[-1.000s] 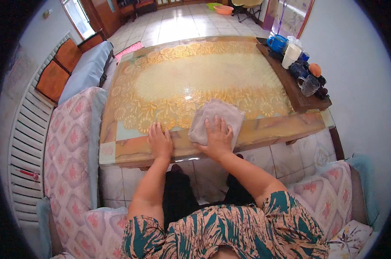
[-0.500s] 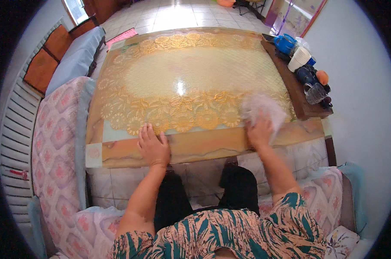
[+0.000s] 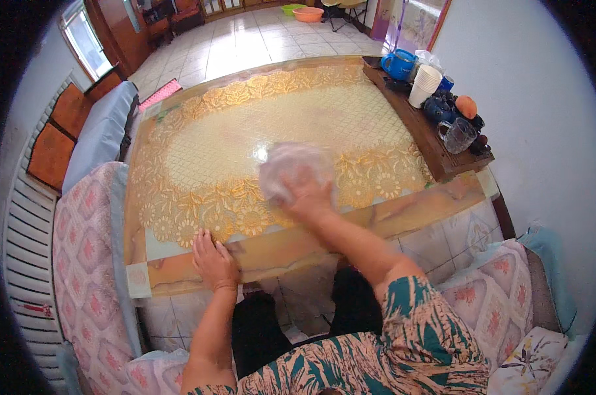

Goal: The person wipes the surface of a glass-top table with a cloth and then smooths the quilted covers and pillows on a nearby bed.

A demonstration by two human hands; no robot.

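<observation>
My right hand (image 3: 309, 196) presses a crumpled pale pinkish-white cloth (image 3: 281, 163) onto the table top, its fingers over the cloth and somewhat blurred. Under it spreads a table covering (image 3: 212, 145) with a cream middle and a gold floral lace band, its surface glossy. The table (image 3: 383, 227) has a tan, marble-patterned border. Flat on the near border, left of my right hand, lies my left hand (image 3: 216, 262), open and holding nothing, with its fingertips reaching the lace edge.
Along the table's right side, a dark wooden board (image 3: 413, 131) carries a blue mug (image 3: 398, 64), stacked white cups (image 3: 425, 85), a clear glass mug (image 3: 457, 135) and an orange round item (image 3: 466, 106). A pink-patterned sofa (image 3: 91, 243) borders the left. Basins (image 3: 308, 14) stand on the far floor.
My right hand has swept the cloth leftward, from the table's right part to near its middle. My left hand stays resting on the near border. The view has shifted.
</observation>
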